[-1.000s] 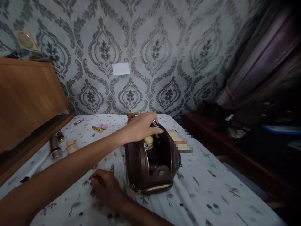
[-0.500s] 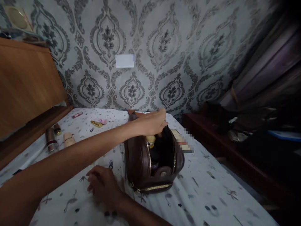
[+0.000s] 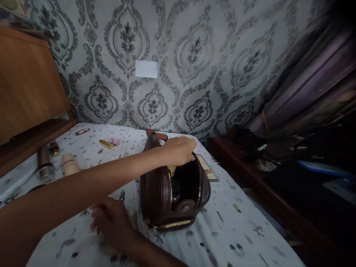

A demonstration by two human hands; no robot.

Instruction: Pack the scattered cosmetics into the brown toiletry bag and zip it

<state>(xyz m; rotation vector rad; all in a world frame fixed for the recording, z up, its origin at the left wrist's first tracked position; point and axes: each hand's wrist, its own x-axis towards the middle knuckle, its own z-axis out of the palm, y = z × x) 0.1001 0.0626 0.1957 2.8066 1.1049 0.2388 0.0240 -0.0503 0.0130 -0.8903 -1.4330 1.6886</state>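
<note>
A brown leather pouch (image 3: 158, 193) stands unzipped on the patterned bed sheet (image 3: 236, 230). Inside it a yellow-capped bottle (image 3: 172, 170) shows among dark items. My left hand (image 3: 180, 150) reaches across from the left and hovers over the pouch's mouth, with curled fingertips dipping inside; what they hold is hidden. My right hand (image 3: 111, 222) rests on the sheet just left of the pouch, fingers loosely apart and holding nothing.
Cosmetics lie at the left of the bed: a metallic tube (image 3: 44, 167), a cream bottle (image 3: 69, 164), a small jar (image 3: 54, 147), a gold lipstick (image 3: 106, 144). A wooden headboard (image 3: 27, 85) stands left. A dark cluttered bench (image 3: 250, 174) runs along the right.
My left hand, which pinched a small dark item above the pouch, has lowered its fingertips into the opening. The view has shifted a little; my right hand has stayed on the sheet.
</note>
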